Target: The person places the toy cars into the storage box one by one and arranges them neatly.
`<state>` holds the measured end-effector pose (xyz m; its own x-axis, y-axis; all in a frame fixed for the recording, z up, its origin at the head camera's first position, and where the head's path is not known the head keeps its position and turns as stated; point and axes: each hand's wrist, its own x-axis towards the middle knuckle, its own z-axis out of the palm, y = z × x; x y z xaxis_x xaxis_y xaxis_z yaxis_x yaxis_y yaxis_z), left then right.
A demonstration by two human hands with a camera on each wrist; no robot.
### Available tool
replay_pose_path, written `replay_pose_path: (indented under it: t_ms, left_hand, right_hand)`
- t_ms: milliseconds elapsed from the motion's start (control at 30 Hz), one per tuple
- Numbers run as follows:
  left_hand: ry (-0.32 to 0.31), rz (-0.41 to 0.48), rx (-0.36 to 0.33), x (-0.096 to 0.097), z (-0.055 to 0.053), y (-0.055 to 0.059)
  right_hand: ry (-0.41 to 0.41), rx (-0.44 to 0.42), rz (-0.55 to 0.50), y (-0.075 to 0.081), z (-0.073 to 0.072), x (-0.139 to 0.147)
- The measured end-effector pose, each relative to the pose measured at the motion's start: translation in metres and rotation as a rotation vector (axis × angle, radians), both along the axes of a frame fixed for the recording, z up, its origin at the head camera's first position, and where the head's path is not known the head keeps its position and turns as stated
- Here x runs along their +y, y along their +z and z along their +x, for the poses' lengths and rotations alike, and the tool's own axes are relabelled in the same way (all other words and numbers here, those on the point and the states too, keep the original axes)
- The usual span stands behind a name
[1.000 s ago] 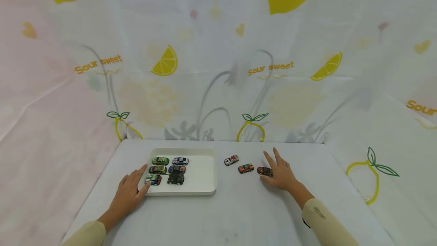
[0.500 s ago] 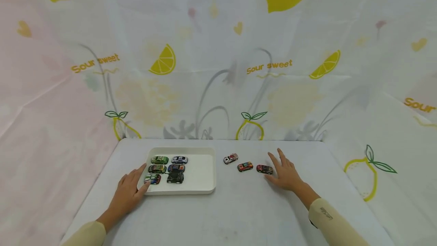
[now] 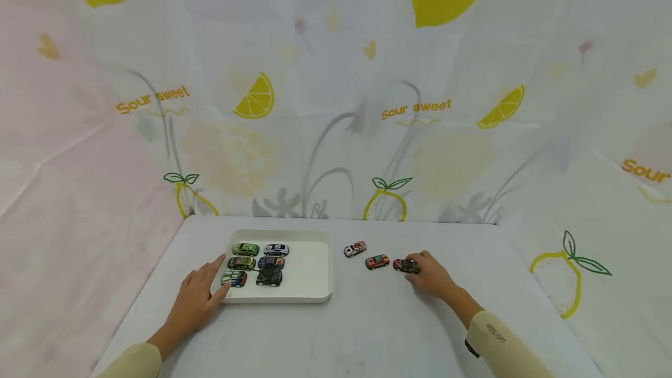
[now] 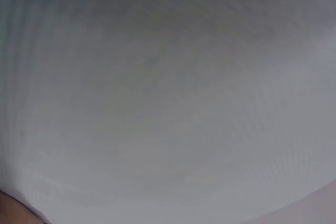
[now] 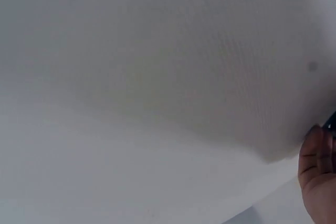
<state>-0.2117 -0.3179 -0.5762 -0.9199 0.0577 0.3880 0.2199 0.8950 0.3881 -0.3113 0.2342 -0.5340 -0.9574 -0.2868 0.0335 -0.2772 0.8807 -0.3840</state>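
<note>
My right hand (image 3: 431, 276) pinches the right end of a dark toy car (image 3: 404, 265) between thumb and fingers on the white table. In the right wrist view, part of that hand (image 5: 318, 179) shows at the right edge beside a dark bit of the car. To the car's left stand a red-and-yellow toy car (image 3: 377, 261) and a white-and-red toy car (image 3: 355, 248). My left hand (image 3: 196, 296) rests with extended fingers on the left rim of a white tray (image 3: 310, 296). Its thumb is near a green-and-white toy car (image 3: 234, 278) inside the tray.
Several toy cars stand in two columns in the tray's left part, among them a bright green one (image 3: 245, 249), a white one (image 3: 276, 249) and a black one (image 3: 269, 276). A lemon-print cloth (image 3: 325, 150) hangs behind and beside the white table (image 3: 336, 343).
My right hand, spread just right of the dark toy car half a second ago, has moved in and its fingers have closed on the car. The left hand stays on the tray.
</note>
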Motion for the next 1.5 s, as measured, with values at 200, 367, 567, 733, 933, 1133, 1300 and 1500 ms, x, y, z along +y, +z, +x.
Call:
replay_pose_path:
  t_ms: [200,367,567,733,933,1133,1300,1500]
  left_hand:
    - [-0.002,0.000,0.002,-0.001,0.003,-0.004]
    - [0.006,-0.005,0.000,-0.002,0.003,-0.004]
    - [-0.016,-0.015,0.002,0.001,-0.002,-0.001]
    - [-0.021,-0.020,-0.002,0.002,-0.004,0.001]
    - [-0.020,-0.009,-0.020,-0.001,-0.002,0.002]
    - [-0.017,0.002,-0.023,-0.002,-0.002,0.002]
    - [-0.026,-0.004,-0.009,-0.002,-0.002,0.001]
    - [-0.021,0.000,-0.009,0.000,0.000,0.000]
  right_hand:
    - [0.014,-0.005,-0.007,0.006,0.001,-0.003]
    - [0.056,0.020,0.003,0.011,0.002,-0.007]
    - [-0.031,-0.048,0.020,0.009,0.002,-0.004]
    - [-0.057,-0.059,-0.017,0.012,0.000,-0.003]
    - [-0.029,0.003,-0.186,0.019,-0.005,-0.014]
    - [0.048,0.039,-0.269,0.029,-0.005,-0.037]
    - [0.073,0.026,-0.287,0.035,-0.001,-0.055]
    - [0.090,0.044,-0.321,0.037,-0.002,-0.075]
